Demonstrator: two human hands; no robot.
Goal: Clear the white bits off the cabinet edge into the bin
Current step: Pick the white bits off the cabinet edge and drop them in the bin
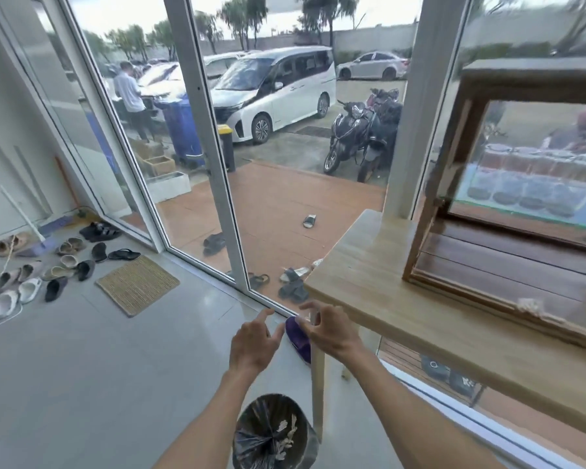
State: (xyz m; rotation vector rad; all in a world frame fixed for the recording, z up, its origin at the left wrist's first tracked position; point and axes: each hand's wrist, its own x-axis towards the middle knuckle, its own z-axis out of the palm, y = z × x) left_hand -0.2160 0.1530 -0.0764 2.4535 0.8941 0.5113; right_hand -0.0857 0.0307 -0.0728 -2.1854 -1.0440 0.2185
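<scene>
1. Here, both bare hands hover together above the floor, left hand (252, 343) and right hand (329, 330), fingers spread, gripping nothing.
2. Below them, the round bin lined with a black plastic bag (274, 434) holds white bits (286, 431).
3. More white bits (530, 304) lie on the wooden glass-fronted cabinet (508, 184) edge, on the pale wooden table (403, 309).

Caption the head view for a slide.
Both hands rub together above the lined bin, beside the wooden table.
</scene>
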